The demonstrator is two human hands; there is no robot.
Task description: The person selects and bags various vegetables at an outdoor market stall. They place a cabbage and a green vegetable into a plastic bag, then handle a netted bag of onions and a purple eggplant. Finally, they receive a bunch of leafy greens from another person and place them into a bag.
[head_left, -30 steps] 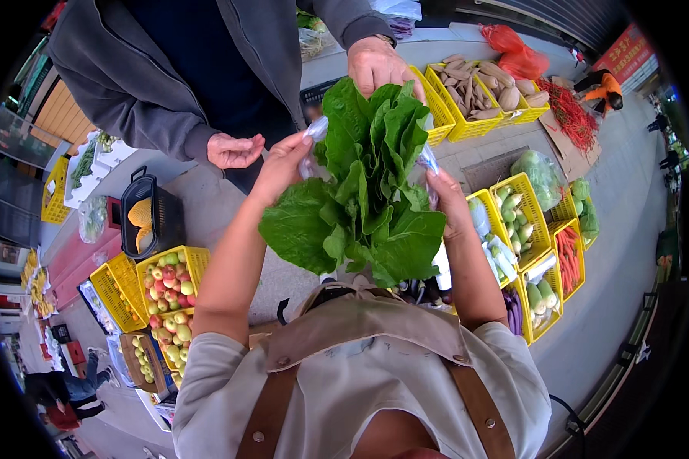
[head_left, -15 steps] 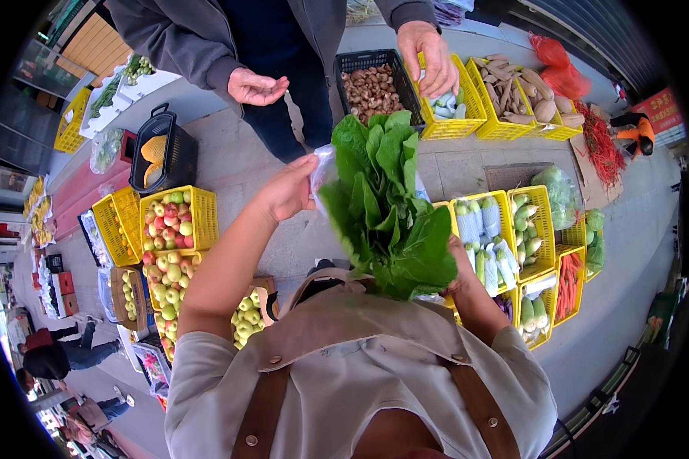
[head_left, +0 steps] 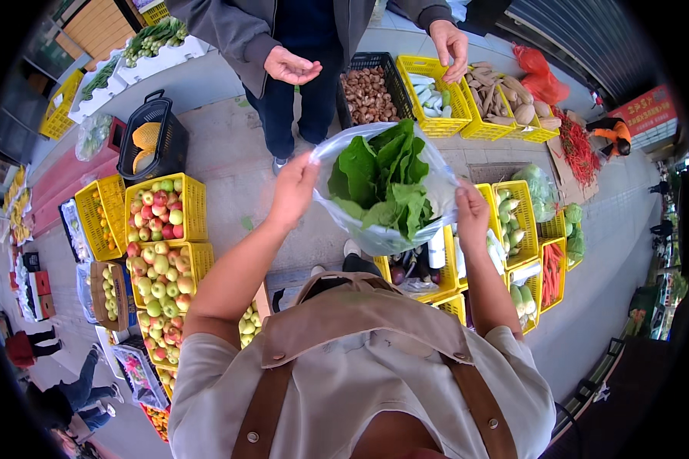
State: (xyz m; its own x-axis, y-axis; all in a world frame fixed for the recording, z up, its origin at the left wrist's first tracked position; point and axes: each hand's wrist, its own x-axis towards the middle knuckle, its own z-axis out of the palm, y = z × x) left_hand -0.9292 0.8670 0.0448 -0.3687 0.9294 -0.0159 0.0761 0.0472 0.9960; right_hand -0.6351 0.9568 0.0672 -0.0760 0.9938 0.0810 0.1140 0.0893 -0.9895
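A clear plastic bag (head_left: pixel 360 232) hangs wide at its mouth between my two hands. Inside it stands a bunch of leafy greens (head_left: pixel 386 180), the broad leaves showing above the rim. My left hand (head_left: pixel 292 190) is closed on the bag's left edge, slightly blurred. With fingers pinched, my right hand (head_left: pixel 471 210) grips the opposite edge. The lower stems are hidden by the bag and leaves. Across from me, another person's two hands (head_left: pixel 292 67) are bare, one palm up and the other over a yellow crate.
Yellow crates of apples (head_left: pixel 164 279) line the left, near a black basket (head_left: pixel 155 145). On the right are crates of radishes (head_left: pixel 514 222) and carrots (head_left: pixel 551 274). Mushrooms (head_left: pixel 371 96) fill a dark crate ahead. The person in a grey jacket (head_left: pixel 241 34) stands close in front.
The greens have sunk down into the bag, and the bag has spread wider. My right hand has come up to its rim. The other person's right-side hand has lifted off the crate's vegetables.
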